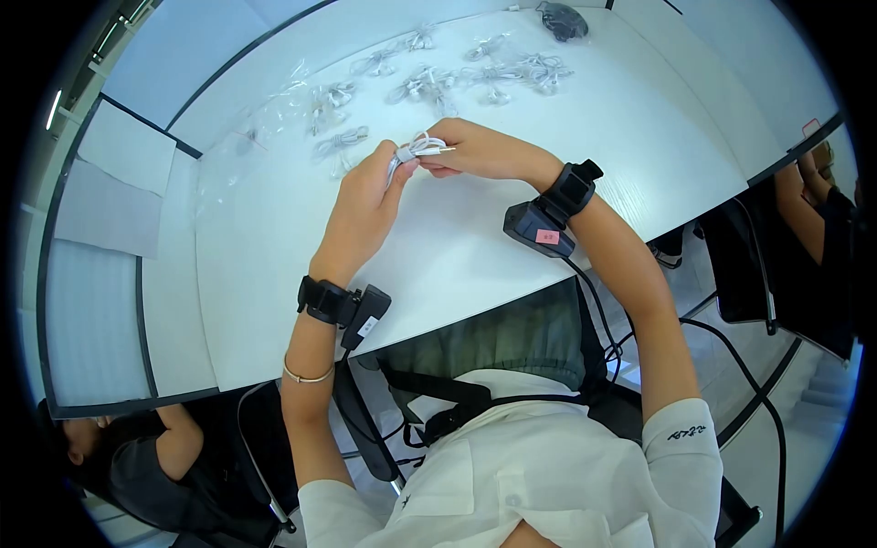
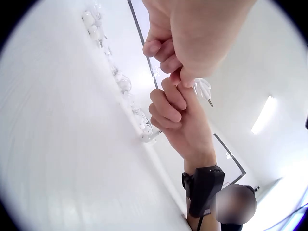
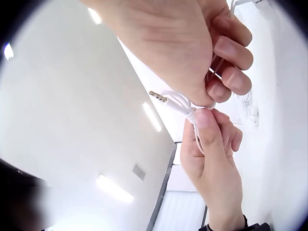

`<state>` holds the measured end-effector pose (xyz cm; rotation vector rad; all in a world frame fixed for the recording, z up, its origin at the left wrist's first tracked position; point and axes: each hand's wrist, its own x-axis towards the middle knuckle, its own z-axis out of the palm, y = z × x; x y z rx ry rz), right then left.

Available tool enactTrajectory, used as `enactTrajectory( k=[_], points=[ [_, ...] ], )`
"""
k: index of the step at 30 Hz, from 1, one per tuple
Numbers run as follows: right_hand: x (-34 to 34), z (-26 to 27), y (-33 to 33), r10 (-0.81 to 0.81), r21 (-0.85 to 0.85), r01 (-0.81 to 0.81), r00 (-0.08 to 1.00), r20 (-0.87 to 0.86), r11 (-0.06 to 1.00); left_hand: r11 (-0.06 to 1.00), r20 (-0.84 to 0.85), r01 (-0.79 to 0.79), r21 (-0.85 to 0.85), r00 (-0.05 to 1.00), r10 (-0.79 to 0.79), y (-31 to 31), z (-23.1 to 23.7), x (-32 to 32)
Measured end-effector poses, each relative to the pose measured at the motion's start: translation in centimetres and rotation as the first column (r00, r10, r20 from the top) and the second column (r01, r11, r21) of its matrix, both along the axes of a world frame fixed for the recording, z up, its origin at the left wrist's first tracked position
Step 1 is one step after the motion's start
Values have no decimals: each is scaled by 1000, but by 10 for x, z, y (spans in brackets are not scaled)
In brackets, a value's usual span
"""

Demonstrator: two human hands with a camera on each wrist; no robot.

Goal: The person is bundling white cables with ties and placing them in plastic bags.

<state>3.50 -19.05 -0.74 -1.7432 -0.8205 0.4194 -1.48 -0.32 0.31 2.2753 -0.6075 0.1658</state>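
A small white cable bundle [image 1: 408, 155] with a metal plug is held between both hands above the table. My left hand [image 1: 361, 215] pinches the wrapped middle of the bundle between thumb and fingers, which the right wrist view shows with the left hand [image 3: 214, 159] below. Against it, my right hand [image 1: 489, 151] pinches part of the cable with curled fingers; thumb and fingertips meet the left hand's. The plug [image 3: 158, 96] sticks out free beside the right thumb. In the left wrist view the bundle [image 2: 203, 89] is mostly hidden behind the fingers.
Several bundled white cables [image 1: 425, 84] in clear plastic lie across the back of the white table [image 1: 274, 301]. A dark grey pouch-like object [image 1: 563, 22] lies at the back right. Low partitions border the table; other people sit at both sides.
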Motion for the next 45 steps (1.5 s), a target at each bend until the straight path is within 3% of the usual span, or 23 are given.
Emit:
enactTrajectory(
  k=[2,5,11,14,17,20,23,29,32,33,39,45],
  points=[
    [-7,3,2,-45,-5,45,999,-19,999,996,-17,-47,77,999,48,0,3,-2],
    [-9,11,3,-55,-85,50,997,-58,995,993,37,-50,-107,998,54,-2,-2,0],
    [-5,4,6,44,13,-43,997,-61,999,991,70,-43,-129,996,52,-1,-1,0],
    [-4,5,8,26,-61,-26,1000,9,998,977,95,-64,-203,992,85,2,-10,6],
    [-12,10,10,-91,8,91,996,-16,996,956,82,-43,-290,994,69,5,-16,12],
    [-11,9,8,-141,43,141,990,-19,989,959,-40,-79,-272,997,71,7,-13,10],
    [-11,11,12,-155,87,153,988,11,984,978,-25,-74,-195,997,70,6,-13,10],
    [-5,6,12,-146,68,140,986,86,988,968,-63,3,-250,998,-19,8,-20,14],
    [-2,5,10,-132,109,123,988,80,986,885,-377,-28,-466,910,-170,9,-4,8],
    [-1,4,9,-126,134,115,989,74,984,843,-367,-1,-539,901,-233,8,-4,8],
    [-7,15,6,-124,206,115,992,29,972,799,-383,76,-596,848,-366,16,-1,13],
    [-4,12,6,-112,224,93,991,72,970,769,-349,90,-633,853,-387,13,1,12]
  ],
)
